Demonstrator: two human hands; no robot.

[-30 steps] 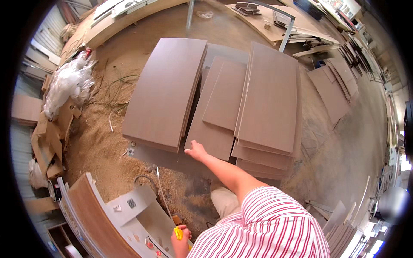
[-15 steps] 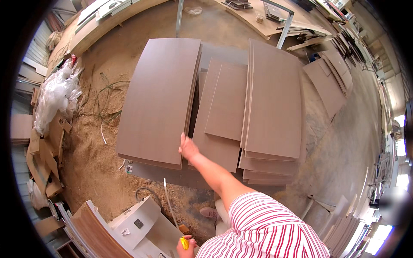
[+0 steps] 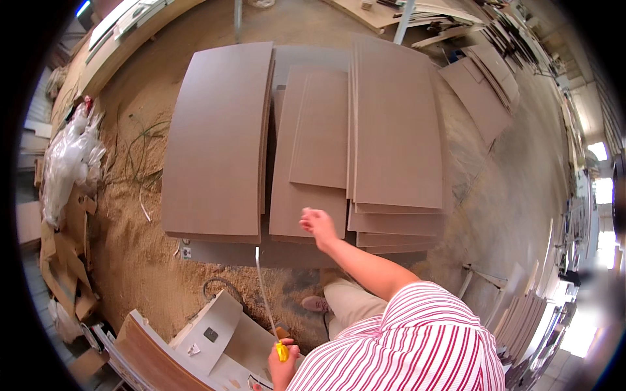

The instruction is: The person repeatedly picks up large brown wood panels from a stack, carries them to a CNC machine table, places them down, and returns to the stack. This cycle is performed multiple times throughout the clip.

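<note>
**Tape drawn out over stacked brown boards**

No open container shows. The nearest thing to one is the white cabinet piece lying on the sawdust floor at lower left; its flat panels face up, with a small dark square on one. What it holds, if anything, cannot be told. A heap of clear plastic wrap and torn cardboard scraps lie along the left edge of the floor.

The left hand, low in the frame beside the striped shirt, is clenched around a yellow tape measure. Its pale tape blade runs up from that hand towards the near edge of the boards.

The right hand is stretched out ahead of the body, fingers loosely curled; whether it pinches the tape's end cannot be told. It hovers over the near end of the middle stack of boards, close to its front right corner and just left of the right stack of boards. The left stack of boards lies well apart from this hand, across a narrow gap from the middle stack. All three stacks rest flat on a low grey sheet. More brown panels lie fanned on the floor at upper right.
</note>
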